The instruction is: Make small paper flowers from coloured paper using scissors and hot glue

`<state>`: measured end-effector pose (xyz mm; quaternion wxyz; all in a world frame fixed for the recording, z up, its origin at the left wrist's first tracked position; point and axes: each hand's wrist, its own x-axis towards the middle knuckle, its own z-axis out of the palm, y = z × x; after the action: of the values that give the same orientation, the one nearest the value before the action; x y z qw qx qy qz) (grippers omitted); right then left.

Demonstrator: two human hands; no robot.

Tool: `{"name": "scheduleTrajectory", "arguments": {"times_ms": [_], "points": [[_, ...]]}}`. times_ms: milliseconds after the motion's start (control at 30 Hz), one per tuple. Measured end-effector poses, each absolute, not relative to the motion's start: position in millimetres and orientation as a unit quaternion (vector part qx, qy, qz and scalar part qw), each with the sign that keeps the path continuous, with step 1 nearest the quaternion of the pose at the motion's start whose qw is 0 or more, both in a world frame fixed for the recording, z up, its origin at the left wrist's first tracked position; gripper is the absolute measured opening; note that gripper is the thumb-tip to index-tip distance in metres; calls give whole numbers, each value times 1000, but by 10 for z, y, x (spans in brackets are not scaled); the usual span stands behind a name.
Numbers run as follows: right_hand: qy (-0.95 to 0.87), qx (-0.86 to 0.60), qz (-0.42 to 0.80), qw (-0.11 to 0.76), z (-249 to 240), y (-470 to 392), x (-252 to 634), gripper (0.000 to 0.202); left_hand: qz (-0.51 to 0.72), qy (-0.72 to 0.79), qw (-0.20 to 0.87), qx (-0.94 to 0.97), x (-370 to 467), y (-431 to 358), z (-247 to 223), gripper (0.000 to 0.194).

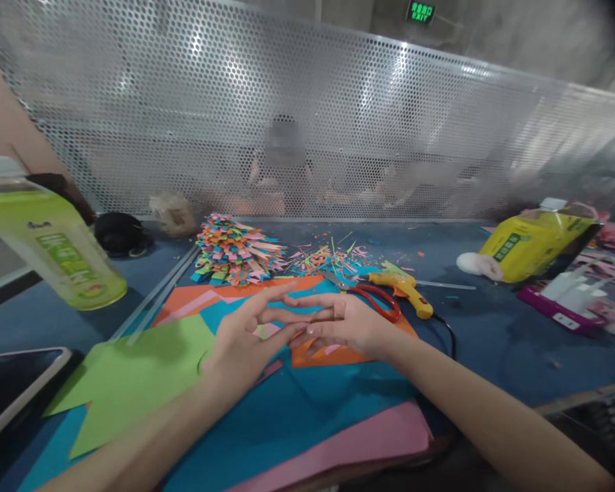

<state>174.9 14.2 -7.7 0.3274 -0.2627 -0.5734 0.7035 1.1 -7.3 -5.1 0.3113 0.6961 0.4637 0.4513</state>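
Observation:
My left hand (pixel 249 335) and my right hand (pixel 346 324) meet above sheets of coloured paper, fingertips touching or overlapping. The fingers of both are spread and slightly bent, and no object shows between them. Below them lie a blue sheet (pixel 338 403), an orange sheet (pixel 307 357) and a green sheet (pixel 138 376). Red-handled scissors (pixel 374 297) rest just beyond my right hand, beside a yellow glue gun (pixel 404 290). Behind my left hand is a fringed multicoloured paper piece (pixel 233 253).
Paper scraps (pixel 328 260) lie at the back. A green drink bottle (pixel 56 239) and a phone (pixel 20 389) are at left; a yellow bottle (pixel 527 242) and a purple power strip (pixel 564 311) are at right. A person sits beyond the perforated metal screen (pixel 338 123).

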Motion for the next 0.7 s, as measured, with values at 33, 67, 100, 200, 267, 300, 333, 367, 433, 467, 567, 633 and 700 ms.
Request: {"name": "scheduleTrajectory", "arguments": {"times_ms": [33,67,100,200,267,300,333,367,433,467,567,633,700], "points": [[-566,-254,713,328,-79,140,1746,42,446,465,322,694,13,-73,-40,49],[-560,-249,717,333,-79,137,1742,42,442,465,325,695,17,-71,-32,51],[-556,-250,717,339,-75,133,1739,43,439,463,320,700,20,-67,-27,53],[-555,-279,704,344,-55,119,1741,40,430,447,284,731,24,-55,-38,59],[-550,-290,704,343,-54,119,1754,34,411,436,248,761,19,-55,-55,57],[-549,-290,706,341,-63,124,1763,32,396,436,224,777,16,-59,-63,55],[-548,-284,709,340,-76,133,1771,30,381,438,196,790,15,-67,-69,52],[-548,-277,713,339,-92,143,1779,29,372,442,163,800,14,-77,-72,50],[-540,-269,719,344,-125,163,1787,29,368,448,97,809,16,-102,-70,47],[-535,-266,723,345,-137,171,1787,28,375,446,67,810,17,-114,-66,47],[-516,-261,742,339,-142,179,1779,25,407,433,10,804,17,-135,-47,55],[-514,-259,751,325,-130,175,1774,22,419,430,10,800,14,-137,-37,60],[-513,-259,752,322,-124,175,1775,20,415,425,22,804,10,-135,-33,60]]}}
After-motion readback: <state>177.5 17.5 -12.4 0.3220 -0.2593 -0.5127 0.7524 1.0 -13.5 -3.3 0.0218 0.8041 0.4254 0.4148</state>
